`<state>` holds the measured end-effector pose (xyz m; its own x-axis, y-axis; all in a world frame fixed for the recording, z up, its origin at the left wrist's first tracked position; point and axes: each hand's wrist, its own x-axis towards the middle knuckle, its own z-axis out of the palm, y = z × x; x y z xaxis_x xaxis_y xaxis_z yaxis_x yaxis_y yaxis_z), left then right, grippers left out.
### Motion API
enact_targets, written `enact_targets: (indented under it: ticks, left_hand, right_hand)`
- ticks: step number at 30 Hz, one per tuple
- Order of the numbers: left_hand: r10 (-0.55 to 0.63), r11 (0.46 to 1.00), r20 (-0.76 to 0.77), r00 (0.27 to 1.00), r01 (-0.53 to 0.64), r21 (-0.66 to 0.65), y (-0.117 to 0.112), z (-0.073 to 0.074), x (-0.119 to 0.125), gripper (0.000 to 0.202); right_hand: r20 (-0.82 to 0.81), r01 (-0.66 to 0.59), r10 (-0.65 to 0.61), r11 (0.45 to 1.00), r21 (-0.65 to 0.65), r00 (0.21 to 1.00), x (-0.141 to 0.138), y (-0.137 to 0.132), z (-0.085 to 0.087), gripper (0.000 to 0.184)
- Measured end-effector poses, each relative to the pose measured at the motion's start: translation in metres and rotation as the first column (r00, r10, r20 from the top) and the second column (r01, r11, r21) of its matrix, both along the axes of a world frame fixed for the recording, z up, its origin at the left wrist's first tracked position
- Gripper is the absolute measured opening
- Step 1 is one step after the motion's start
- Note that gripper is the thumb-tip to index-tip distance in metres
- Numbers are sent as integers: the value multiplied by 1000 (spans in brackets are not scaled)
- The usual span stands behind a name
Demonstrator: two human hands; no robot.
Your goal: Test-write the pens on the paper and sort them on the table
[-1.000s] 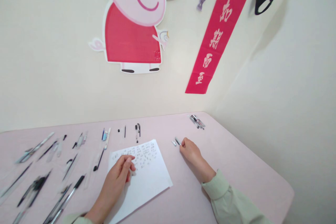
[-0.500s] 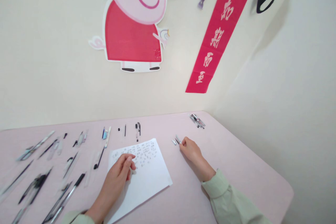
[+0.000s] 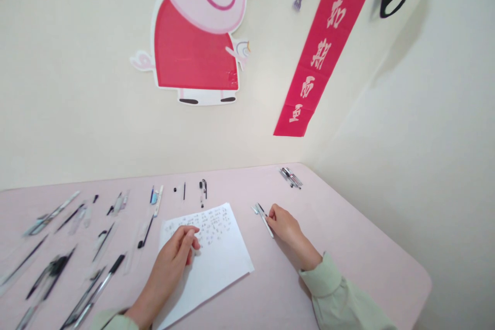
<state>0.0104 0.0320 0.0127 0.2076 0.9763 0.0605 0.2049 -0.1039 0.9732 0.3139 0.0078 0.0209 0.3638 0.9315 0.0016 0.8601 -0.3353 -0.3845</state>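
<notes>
My left hand (image 3: 176, 258) rests on a white sheet of paper (image 3: 216, 273) with handwriting over its upper part. Its fingers are loosely bent and slightly apart, with nothing visible in them. To the right of the paper, my right hand (image 3: 285, 224) is low over the table, thumb and fingertips pinched together. Just left of those fingertips lies a slim white pen barrel (image 3: 265, 220). A dark thin piece shows between the barrel and the fingers; whether I grip it I cannot tell. A small clear cap (image 3: 254, 210) lies beside the barrel's far end.
A bundle of pens (image 3: 290, 178) lies at the back right of the pink table (image 3: 348, 247). Several pens and pen parts spread over the left side, among them a black-capped pen (image 3: 102, 289). Behind the table, a pig cutout (image 3: 196, 54) and a red banner (image 3: 309, 75) hang on the wall.
My right hand has shifted slightly right and toward me, and the white pen barrel its fingers covered now shows in full on the table. My left hand has stayed in place.
</notes>
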Motion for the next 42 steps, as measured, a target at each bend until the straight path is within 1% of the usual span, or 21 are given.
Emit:
enact_targets:
  ticks: [7, 9, 12, 14, 15, 17, 18, 20, 23, 24, 26, 28, 29, 30, 32, 33, 34, 36, 39, 42]
  left_hand:
    - [-9, 1000, -12, 1000, 8, -6, 1, -3, -1, 44]
    - [-9, 1000, -17, 1000, 9, -9, 1, -3, -1, 43]
    - [-24, 1000, -44, 999, 24, -6, 2, -3, -1, 42]
    - [-43, 999, -82, 996, 43, 3, 2, -2, -2, 41]
    - [-50, 999, -105, 993, 51, 8, 2, -1, -2, 41]
    - [-74, 997, -141, 987, 77, 14, 1, 0, -2, 41]
    - [-97, 995, -149, 984, 99, 12, -1, 2, -2, 42]
    - [-178, 984, -139, 974, 177, -16, -4, 4, 0, 42]
    - [-310, 949, -92, 946, 303, -83, -9, 7, 2, 41]
    - [-333, 941, -82, 939, 325, -98, -10, 8, 3, 41]
    - [-337, 938, -73, 939, 328, -111, -10, 8, 3, 43]
    - [-307, 947, -65, 950, 298, -119, -8, 8, 2, 45]
    - [-287, 953, -59, 956, 278, -124, -6, 8, 2, 46]
    - [-270, 956, -53, 961, 261, -131, -5, 8, 2, 47]
    - [-249, 959, -40, 968, 241, -148, -3, 7, 2, 48]
    - [-246, 959, -35, 969, 238, -155, -3, 7, 2, 48]
    - [-245, 958, -31, 969, 237, -160, -3, 7, 2, 48]
    - [-244, 957, -27, 969, 236, -168, -3, 5, 2, 47]
    - [-247, 955, -27, 969, 239, -173, -4, 4, 2, 47]
    - [-256, 954, -30, 966, 248, -169, -3, 3, 1, 48]
  right_hand:
    - [20, 33, -33, 999, -1, 999, 5, 4, -8, 6]
    - [13, 42, -43, 999, 9, 999, 6, 5, -7, 5]
    - [-40, 38, -36, 997, 61, 999, -1, 3, 0, 7]
    - [-153, -5, 23, 993, 115, 988, -14, -1, 7, 8]
    - [-232, -42, 75, 989, 142, 970, -24, -3, 11, 9]
    - [-388, -124, 184, 977, 176, 903, -49, -10, 16, 9]
    - [-428, -177, 238, 968, 179, 872, -63, -13, 17, 8]
    - [-448, -267, 323, 946, 184, 834, -90, -21, 17, 8]
    - [-411, -347, 397, 918, 195, 820, -122, -32, 11, 8]
    - [-398, -370, 417, 909, 193, 817, -129, -35, 10, 9]
    - [-375, -426, 468, 884, 194, 800, -133, -36, 9, 9]
    - [-337, -461, 510, 860, 219, 791, -124, -32, 11, 7]
    - [-304, -454, 511, 858, 239, 804, -115, -27, 13, 6]
    - [-257, -422, 485, 867, 265, 836, -103, -21, 16, 9]
    - [-143, -285, 338, 911, 297, 930, -75, -7, 19, 15]
    - [-98, -230, 268, 929, 289, 958, -61, 0, 19, 20]
    - [-58, -192, 215, 945, 265, 975, -48, 6, 18, 25]
    - [14, -185, 185, 963, 198, 983, -29, 15, 12, 30]
    - [89, -203, 193, 971, 124, 977, -19, 20, -2, 32]
    - [126, -204, 189, 972, 117, 974, -21, 20, -12, 29]
